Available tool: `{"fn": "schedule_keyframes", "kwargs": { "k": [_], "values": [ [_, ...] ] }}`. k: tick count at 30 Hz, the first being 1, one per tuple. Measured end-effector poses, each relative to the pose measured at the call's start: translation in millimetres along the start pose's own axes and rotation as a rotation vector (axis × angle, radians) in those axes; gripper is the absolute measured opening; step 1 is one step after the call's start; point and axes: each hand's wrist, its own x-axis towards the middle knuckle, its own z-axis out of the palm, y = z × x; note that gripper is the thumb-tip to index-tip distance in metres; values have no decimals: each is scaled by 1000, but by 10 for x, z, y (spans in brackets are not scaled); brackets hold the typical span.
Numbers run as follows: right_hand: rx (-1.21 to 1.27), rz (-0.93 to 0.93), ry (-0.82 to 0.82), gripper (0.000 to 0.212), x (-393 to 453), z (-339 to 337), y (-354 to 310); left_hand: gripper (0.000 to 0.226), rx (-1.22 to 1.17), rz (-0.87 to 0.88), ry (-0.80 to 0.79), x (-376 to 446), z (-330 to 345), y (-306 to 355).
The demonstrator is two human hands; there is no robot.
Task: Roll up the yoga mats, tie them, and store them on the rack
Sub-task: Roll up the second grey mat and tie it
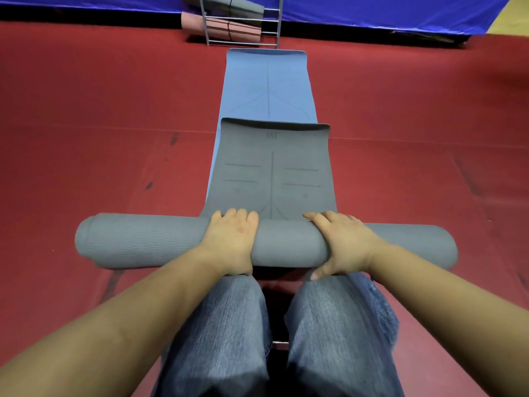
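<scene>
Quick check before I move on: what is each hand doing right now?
Left hand: curled over the top of the rolled part of the grey mat, gripping it.
Right hand: the same, gripping the roll further right.

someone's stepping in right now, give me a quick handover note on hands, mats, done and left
Left hand and right hand: both lie over the top of the grey roll, fingers curved over its far side.
Grey mat: partly rolled, the flat rest lies ahead on top of the blue mat, which is flat on the red floor.
Rack: holds a grey rolled mat and a pink rolled mat.
Done: two mats stored.
Left: finish rolling the grey mat, tie and store it, then the blue one.
</scene>
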Motion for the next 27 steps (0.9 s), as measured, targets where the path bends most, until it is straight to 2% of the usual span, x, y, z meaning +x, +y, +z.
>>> {"fn": "schedule_keyframes", "kwargs": {
  "k": [4, 8, 13, 18, 22, 27],
  "values": [
    [-50, 25, -3, 112, -19, 54, -12, 88, 22, 11, -77, 43, -43, 7],
    [-61, 46, 53, 93, -15, 61, -35, 72, 27, -16, -49, 43, -23, -4],
    [-80, 87, 176, 86, -120, 137, -79, 56, 47, -28, 69, -71, -30, 47],
    [-118, 118, 399, 87, -298, 255, -144, 57, 85, -17, 216, -246, -97, 110],
    [-174, 118, 691, 95, -405, 96, -135, 79, 121, -24, 502, -320, -273, 61],
    [-223, 91, 939, 103, -513, -422, -191, 85, 165, -43, 743, -408, -758, -50]
  ]
}}
